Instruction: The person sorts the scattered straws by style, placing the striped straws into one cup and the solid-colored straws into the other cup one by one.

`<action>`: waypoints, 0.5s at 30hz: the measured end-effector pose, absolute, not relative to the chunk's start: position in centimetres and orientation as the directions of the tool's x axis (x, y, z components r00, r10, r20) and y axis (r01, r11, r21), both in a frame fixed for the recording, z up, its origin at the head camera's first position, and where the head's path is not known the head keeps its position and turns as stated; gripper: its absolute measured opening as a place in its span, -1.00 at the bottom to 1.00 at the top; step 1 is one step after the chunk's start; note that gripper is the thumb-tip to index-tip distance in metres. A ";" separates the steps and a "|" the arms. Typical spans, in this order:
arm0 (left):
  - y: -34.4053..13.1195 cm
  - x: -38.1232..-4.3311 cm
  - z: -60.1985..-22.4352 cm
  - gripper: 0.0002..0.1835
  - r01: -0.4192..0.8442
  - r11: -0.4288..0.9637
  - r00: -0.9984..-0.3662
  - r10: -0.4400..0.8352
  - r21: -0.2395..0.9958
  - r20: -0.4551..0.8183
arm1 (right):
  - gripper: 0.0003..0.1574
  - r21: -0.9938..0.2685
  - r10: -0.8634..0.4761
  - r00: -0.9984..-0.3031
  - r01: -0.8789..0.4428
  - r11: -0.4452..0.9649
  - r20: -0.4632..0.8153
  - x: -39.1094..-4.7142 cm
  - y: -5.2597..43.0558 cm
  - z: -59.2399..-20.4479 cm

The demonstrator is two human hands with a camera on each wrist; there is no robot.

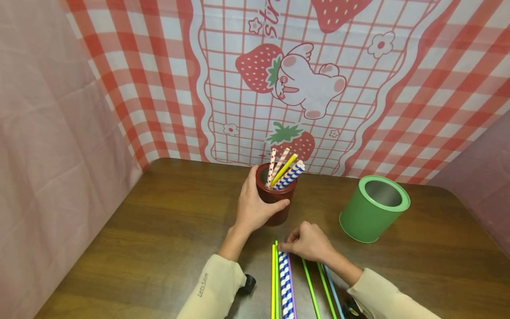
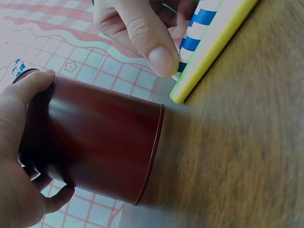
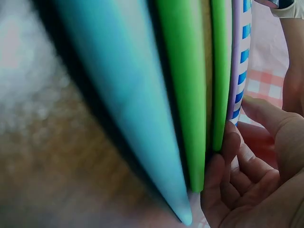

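Observation:
My left hand (image 1: pixel 252 206) grips a dark red can (image 1: pixel 279 216) round its side, thumb toward the front. Several straws stand in it: a red-dotted one (image 1: pixel 272 166), a pink-striped one, a yellow one (image 1: pixel 285 169) and blue-and-white ones (image 1: pixel 289 176). Nearer the front, my right hand (image 1: pixel 312 241) pinches the far end of a blue-and-white paper straw (image 1: pixel 285 285) between thumb and fingers. A yellow straw (image 1: pixel 273 283) and a bright green one lie on its left. Along its right runs a purple straw (image 3: pixel 234 61), partly behind the fingers.
Two more green straws (image 1: pixel 311 283) and a light blue straw (image 3: pixel 126 95) lie to the right, under the right wrist. A green can (image 1: pixel 362 217) stands at the right on the wooden table (image 1: pixel 159 230). A checked strawberry cloth (image 1: pixel 167 88) hangs behind.

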State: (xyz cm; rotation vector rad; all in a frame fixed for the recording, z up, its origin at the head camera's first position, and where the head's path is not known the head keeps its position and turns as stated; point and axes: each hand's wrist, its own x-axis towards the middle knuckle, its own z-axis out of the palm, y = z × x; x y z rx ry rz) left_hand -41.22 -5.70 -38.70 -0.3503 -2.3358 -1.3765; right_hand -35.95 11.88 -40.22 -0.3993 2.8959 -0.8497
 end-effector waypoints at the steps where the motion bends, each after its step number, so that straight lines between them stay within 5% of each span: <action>1: -5.7 -41.2 -38.7 0.18 0.412 0.482 -0.885 0.010 0.773 0.465 | -0.65 -0.543 -0.272 -0.962 -0.216 0.812 -0.024 -36.0 11.9 -40.2; 15: -5.7 -41.1 -38.7 0.19 0.411 0.479 -0.886 0.010 0.776 0.463 | -0.64 -0.614 -0.305 -0.946 -0.176 0.769 -0.111 -36.4 12.0 -40.3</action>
